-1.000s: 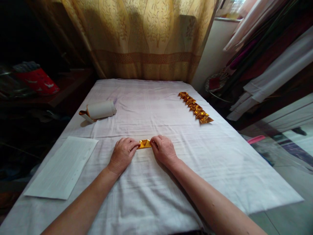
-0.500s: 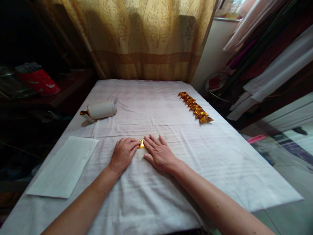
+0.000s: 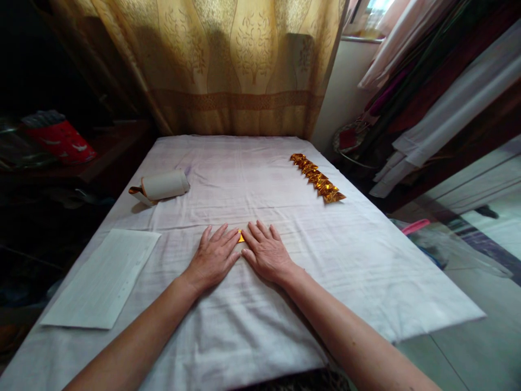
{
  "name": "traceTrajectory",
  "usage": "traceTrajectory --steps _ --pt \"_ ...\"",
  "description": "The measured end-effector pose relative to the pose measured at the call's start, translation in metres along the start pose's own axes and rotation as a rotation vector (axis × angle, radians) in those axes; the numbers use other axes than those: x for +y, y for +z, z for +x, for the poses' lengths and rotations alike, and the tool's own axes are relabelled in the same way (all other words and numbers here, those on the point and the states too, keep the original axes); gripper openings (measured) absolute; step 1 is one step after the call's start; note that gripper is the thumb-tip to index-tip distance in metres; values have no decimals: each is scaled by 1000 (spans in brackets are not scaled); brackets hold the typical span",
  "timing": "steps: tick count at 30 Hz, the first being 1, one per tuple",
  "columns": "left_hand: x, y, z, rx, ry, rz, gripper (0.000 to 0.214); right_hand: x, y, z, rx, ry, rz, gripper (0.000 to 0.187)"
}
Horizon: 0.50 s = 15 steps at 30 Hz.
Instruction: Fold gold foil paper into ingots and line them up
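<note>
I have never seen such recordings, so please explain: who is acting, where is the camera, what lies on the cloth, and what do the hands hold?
No machine here: a person works with two bare hands. The camera sits on the person's head, looking forward and down. The left hand and right hand lie flat, side by side, on the white cloth covering the table. Between them a small folded piece of gold foil peeks out; they seem to press it, neither grips it. Far right lies a row of folded gold foil pieces; on the left, a white roll with a gold end and a white paper sheet.
</note>
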<state>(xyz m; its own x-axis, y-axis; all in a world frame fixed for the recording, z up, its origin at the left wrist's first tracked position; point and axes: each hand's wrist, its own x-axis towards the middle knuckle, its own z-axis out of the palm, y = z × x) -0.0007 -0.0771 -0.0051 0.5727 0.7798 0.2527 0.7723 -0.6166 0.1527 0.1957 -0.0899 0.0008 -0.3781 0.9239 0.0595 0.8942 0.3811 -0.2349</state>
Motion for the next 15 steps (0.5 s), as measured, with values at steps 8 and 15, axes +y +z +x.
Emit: traceTrajectory --steps 8,15 --pt "-12 2 -8 -152 2 43 57 0 -2 -1 4 26 0 55" --pt "-27 -7 -26 -155 -28 75 52 -1 -4 -1 0 33 -3 55"
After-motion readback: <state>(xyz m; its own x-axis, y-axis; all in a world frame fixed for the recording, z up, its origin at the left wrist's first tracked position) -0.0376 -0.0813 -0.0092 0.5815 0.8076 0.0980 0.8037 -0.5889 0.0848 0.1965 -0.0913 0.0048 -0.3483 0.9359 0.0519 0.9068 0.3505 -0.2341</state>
